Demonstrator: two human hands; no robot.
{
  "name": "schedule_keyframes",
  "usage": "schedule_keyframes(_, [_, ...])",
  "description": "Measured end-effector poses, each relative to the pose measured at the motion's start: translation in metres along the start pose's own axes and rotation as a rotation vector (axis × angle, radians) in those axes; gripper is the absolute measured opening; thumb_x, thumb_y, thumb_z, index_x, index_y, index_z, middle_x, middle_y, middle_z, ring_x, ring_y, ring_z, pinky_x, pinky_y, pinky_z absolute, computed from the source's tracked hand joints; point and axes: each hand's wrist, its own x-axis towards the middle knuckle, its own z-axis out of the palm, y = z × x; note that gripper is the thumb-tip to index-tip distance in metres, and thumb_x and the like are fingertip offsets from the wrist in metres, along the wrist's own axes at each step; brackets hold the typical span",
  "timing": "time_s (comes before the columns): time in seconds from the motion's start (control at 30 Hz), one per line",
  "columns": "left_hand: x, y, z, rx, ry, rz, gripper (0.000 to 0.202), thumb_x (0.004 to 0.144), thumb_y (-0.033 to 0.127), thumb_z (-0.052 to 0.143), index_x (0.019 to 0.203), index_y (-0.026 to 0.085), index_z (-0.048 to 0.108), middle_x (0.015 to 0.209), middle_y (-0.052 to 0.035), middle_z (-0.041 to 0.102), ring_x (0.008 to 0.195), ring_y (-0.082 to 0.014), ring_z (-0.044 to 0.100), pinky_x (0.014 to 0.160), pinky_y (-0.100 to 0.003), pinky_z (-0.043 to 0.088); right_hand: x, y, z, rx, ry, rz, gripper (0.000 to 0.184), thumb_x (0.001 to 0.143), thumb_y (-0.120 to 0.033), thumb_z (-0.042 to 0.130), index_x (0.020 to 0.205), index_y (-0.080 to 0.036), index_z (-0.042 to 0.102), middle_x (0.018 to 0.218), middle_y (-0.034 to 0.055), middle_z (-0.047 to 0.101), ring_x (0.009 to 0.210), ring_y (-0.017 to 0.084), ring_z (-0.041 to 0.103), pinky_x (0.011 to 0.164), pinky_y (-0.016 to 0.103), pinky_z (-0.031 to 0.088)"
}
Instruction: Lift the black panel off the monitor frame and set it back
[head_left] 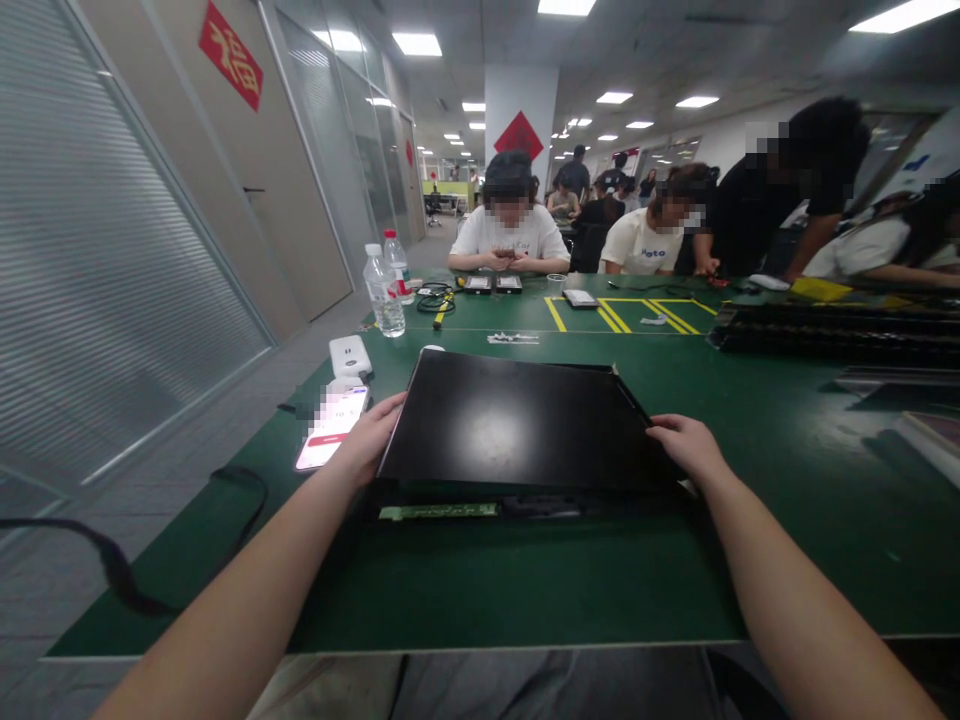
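A flat black display panel [517, 420] lies tilted over a dark frame in front of me. Its near edge is raised, and a strip of green circuit board [439, 511] shows below that edge. My left hand [373, 440] is closed around the panel's left edge, its fingers partly hidden. On the opposite side, my right hand [686, 446] pinches the right edge between thumb and fingers. How far the panel is separated from the frame beneath cannot be made out.
Left of the panel lie a lit phone [334, 428] and a white device [350, 357]. Two bottles [386, 300] stand behind them. Small metal parts [513, 339] lie beyond the panel. Stacked black strips [832, 328] are at right. Several people sit or stand across the green table [525, 590].
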Motion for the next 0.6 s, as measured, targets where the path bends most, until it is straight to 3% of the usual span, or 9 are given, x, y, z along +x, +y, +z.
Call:
schedule_keyframes(0.17, [-0.0020, 0.0014, 0.0017, 0.003, -0.013, 0.047, 0.040, 0.078, 0.021, 0.079, 0.117, 0.023, 0.075, 0.091, -0.0060, 0.082, 0.080, -0.0242, 0.078, 0.063, -0.028, 0.061, -0.0031, -0.0039, -0.0011, -0.030, -0.026, -0.008, 0.011, 0.073, -0.026, 0.069, 0.081, -0.024, 0.075, 0.097, 0.0085, 0.076, 0.095, 0.030, 0.070, 0.089, 0.042, 0.052])
schedule_keyframes(0.3, [-0.0030, 0.0035, 0.0032, -0.086, -0.054, 0.019, 0.033, 0.087, 0.025, 0.065, 0.117, 0.019, 0.076, 0.101, -0.0083, 0.081, 0.089, -0.0267, 0.078, 0.067, -0.032, 0.063, -0.0028, -0.0032, -0.0008, -0.064, -0.049, -0.018, 0.017, 0.075, -0.027, 0.067, 0.088, -0.022, 0.076, 0.104, 0.0097, 0.076, 0.100, 0.030, 0.070, 0.091, 0.043, 0.052])
schedule_keyframes(0.47, [-0.0023, -0.0002, -0.0006, -0.079, -0.154, 0.049, 0.053, 0.078, 0.023, 0.075, 0.130, 0.019, 0.070, 0.107, -0.0089, 0.081, 0.092, -0.0271, 0.078, 0.074, -0.033, 0.063, 0.0000, 0.0010, 0.0037, -0.084, -0.033, -0.049, 0.023, 0.075, -0.026, 0.065, 0.093, -0.020, 0.078, 0.104, 0.0107, 0.077, 0.101, 0.029, 0.070, 0.091, 0.040, 0.052])
schedule_keyframes(0.6, [-0.0047, -0.0019, -0.0036, -0.005, -0.164, 0.080, 0.065, 0.073, 0.025, 0.081, 0.136, 0.023, 0.067, 0.109, -0.0079, 0.080, 0.093, -0.0271, 0.077, 0.076, -0.031, 0.061, 0.0037, 0.0047, 0.0079, -0.098, -0.015, -0.057, 0.027, 0.075, -0.025, 0.065, 0.096, -0.017, 0.079, 0.105, 0.0124, 0.076, 0.101, 0.029, 0.070, 0.090, 0.038, 0.052])
